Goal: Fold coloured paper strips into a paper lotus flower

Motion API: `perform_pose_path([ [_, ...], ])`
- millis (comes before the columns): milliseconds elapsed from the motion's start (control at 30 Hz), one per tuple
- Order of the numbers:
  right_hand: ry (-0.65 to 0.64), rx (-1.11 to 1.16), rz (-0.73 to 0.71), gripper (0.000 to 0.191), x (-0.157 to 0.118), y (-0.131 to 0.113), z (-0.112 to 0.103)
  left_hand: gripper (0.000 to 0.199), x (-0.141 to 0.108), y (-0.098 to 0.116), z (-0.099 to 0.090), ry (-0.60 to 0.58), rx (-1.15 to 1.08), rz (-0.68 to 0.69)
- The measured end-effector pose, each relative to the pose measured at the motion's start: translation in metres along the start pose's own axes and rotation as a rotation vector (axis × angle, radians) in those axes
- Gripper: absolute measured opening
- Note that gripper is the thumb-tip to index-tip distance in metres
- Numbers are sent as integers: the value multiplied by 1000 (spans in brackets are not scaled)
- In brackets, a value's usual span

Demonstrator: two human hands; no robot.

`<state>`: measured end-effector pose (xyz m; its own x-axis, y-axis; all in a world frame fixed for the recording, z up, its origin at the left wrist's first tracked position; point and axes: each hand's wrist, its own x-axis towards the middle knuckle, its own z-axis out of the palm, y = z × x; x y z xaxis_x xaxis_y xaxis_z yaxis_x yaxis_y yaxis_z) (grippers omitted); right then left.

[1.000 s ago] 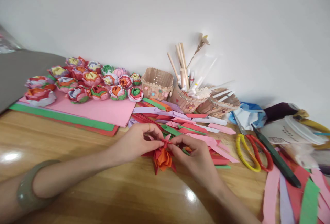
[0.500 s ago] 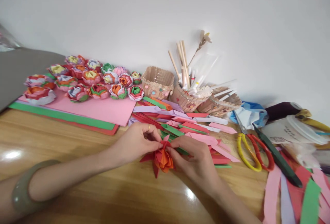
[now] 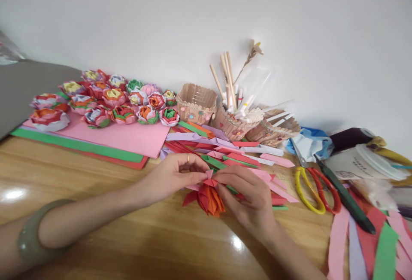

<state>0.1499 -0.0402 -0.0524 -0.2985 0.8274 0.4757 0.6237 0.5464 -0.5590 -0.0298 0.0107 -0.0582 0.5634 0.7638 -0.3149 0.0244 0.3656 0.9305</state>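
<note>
A folded paper flower (image 3: 210,200) with red outer petals and an orange middle hangs between my two hands over the wooden table. My left hand (image 3: 180,175) pinches its upper end from the left, where a small pink paper tip (image 3: 209,174) sticks up by the thumb. From the other side my right hand (image 3: 246,190) grips the same end between thumb and fingers. Just behind the hands lie folded paper strips (image 3: 244,159) in pink, red, green and lilac, partly hidden by them.
Finished paper flowers (image 3: 114,97) sit on pink sheets (image 3: 141,136) at the left. Decorated baskets (image 3: 197,104), one with sticks, line the wall. Scissors (image 3: 317,190), a dark green pen-like tool (image 3: 346,196), a white tub (image 3: 360,164) and loose paper strips (image 3: 386,250) lie at the right.
Both hands have moved slightly right with the flower. The flower has turned, so more of its orange petals and the pink tip show.
</note>
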Motion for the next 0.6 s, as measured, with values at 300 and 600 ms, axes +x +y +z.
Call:
perform_pose_path([
  [300, 132, -1, 246, 4, 1, -5, -2, 14, -7, -1, 5, 137, 284, 305],
  [600, -171, 448, 648, 27, 7, -18, -8, 9, -9, -12, 1, 174, 704, 706],
])
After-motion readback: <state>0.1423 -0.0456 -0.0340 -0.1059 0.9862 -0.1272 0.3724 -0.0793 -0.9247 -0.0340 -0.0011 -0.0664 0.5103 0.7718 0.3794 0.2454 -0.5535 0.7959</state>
